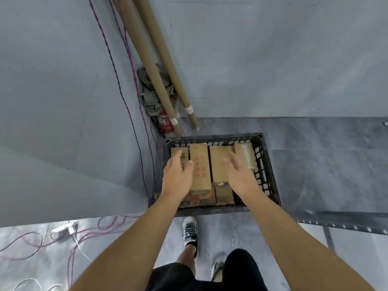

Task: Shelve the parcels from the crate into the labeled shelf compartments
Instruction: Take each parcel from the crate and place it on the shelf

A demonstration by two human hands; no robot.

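Head view: left hand (178, 173) and right hand (239, 175) hover open, holding nothing, over brown cardboard parcels (217, 156) packed in a black plastic crate (270, 177). A shallow grasp on the red-printed parcel (200, 164) could slip.

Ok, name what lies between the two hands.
Head view: the red-printed parcel and a plain brown parcel lie between the left hand and right hand.

Matt cardboard parcels (200, 166), plastic crate (265, 179)

head view, steeply downward, near crate (212, 138)
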